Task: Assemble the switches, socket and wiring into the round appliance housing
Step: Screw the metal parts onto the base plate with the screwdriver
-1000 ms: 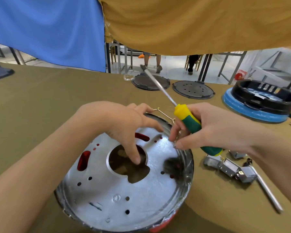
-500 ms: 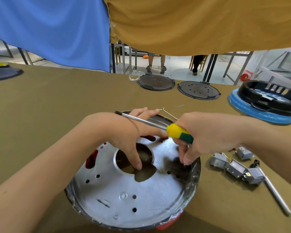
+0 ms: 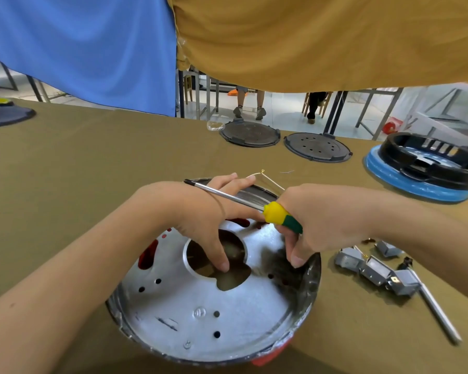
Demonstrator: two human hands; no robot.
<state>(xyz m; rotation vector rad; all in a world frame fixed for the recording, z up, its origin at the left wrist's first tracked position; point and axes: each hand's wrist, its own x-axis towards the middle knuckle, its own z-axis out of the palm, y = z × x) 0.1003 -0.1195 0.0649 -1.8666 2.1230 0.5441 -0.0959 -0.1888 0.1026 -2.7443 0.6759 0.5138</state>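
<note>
Item: round appliance housing [image 3: 200,314], silver metal, lying open-face-up on the olive-brown table [image 3: 79,163], near the front edge and a little left of centre. Its plate has a large central cut-out, several small round holes and red showing through slots at the left and at the lower right rim.

Item: left hand [image 3: 200,211], reaching in from the left over the housing. The thumb dips into the central cut-out and presses its edge; the fingers stretch straight across to the far rim (holding nothing that can be seen).

Item: right hand [image 3: 327,220], over the housing's right side, fingers curled round the screwdriver [image 3: 278,217]. The handle is yellow and green; the steel shaft runs up and to the left, crossing above the back of the left hand, tip pointing left. One finger reaches down to the inside of the housing wall.

Item: thin wire [image 3: 265,176], bent, rising behind the far rim between the two hands.

Item: grey switches [image 3: 373,268], a cluster of small metal-cased parts, on the table just right of the housing, beside a metal rod [image 3: 435,311] lying aslant.

Item: two dark round lids [image 3: 250,133], side by side at the far edge of the table.

Item: black ring on a blue base [image 3: 427,163], far right.

Item: blue and mustard cloths hanging behind (legs of seated people visible below).
</note>
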